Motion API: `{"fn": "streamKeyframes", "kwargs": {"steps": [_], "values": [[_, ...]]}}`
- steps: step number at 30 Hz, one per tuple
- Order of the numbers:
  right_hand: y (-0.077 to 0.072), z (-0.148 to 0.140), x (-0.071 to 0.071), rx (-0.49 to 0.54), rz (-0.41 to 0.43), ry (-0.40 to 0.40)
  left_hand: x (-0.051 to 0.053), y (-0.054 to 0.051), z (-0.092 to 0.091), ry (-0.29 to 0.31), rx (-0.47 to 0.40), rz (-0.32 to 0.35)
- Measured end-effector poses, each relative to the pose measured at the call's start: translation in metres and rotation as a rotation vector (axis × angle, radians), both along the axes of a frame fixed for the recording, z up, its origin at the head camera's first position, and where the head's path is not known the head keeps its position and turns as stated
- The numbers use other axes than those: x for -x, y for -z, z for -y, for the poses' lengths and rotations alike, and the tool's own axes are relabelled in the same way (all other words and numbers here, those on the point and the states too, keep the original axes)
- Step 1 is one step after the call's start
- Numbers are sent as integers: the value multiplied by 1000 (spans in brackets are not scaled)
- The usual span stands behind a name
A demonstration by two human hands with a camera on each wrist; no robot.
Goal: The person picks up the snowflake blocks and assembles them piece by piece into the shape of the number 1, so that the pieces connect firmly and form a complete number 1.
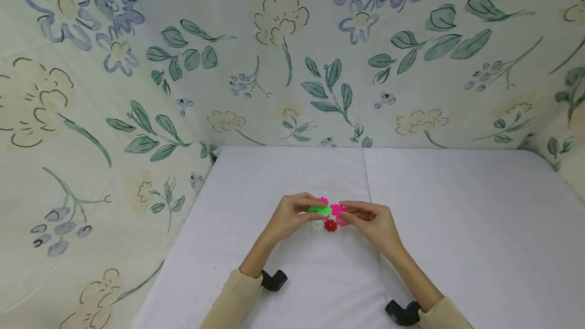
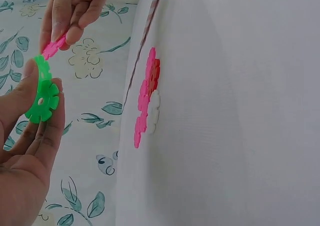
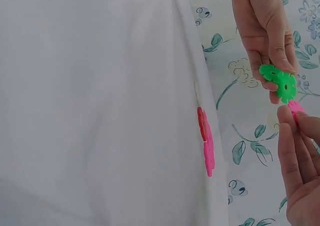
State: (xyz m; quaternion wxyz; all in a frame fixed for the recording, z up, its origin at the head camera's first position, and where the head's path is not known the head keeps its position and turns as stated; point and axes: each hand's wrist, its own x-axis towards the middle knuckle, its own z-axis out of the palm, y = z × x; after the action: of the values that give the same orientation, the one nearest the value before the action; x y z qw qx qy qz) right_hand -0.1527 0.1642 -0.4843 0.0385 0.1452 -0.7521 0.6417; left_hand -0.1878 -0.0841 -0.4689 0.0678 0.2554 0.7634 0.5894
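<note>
My left hand [image 1: 292, 215] pinches two joined green flower-shaped plastic discs [image 2: 42, 103] between thumb and fingers. A pink flower-shaped disc [image 2: 54, 47] is pinched in the fingertips of my right hand [image 1: 372, 220]. Its edge meets the rim of the green pair; whether the slots interlock I cannot tell. Both hands are raised above the white-covered table. Beneath them on the cloth lie a red disc [image 1: 330, 225], a white disc [image 1: 317, 226] and several pink discs [image 2: 143, 98], partly hidden by the hands in the head view.
A white cloth [image 1: 457, 227] covers the table, with a crease or seam running front to back. Floral fabric [image 1: 256, 65] hangs behind and to the left of the table. Black wrist mounts [image 1: 274, 281] sit at both sleeves.
</note>
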Motion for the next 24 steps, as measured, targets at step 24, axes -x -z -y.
{"fn": "streamKeyframes", "kwargs": {"steps": [24], "values": [[2, 8, -4, -30, -57, 45, -3, 5, 5, 17, -33, 42]]}}
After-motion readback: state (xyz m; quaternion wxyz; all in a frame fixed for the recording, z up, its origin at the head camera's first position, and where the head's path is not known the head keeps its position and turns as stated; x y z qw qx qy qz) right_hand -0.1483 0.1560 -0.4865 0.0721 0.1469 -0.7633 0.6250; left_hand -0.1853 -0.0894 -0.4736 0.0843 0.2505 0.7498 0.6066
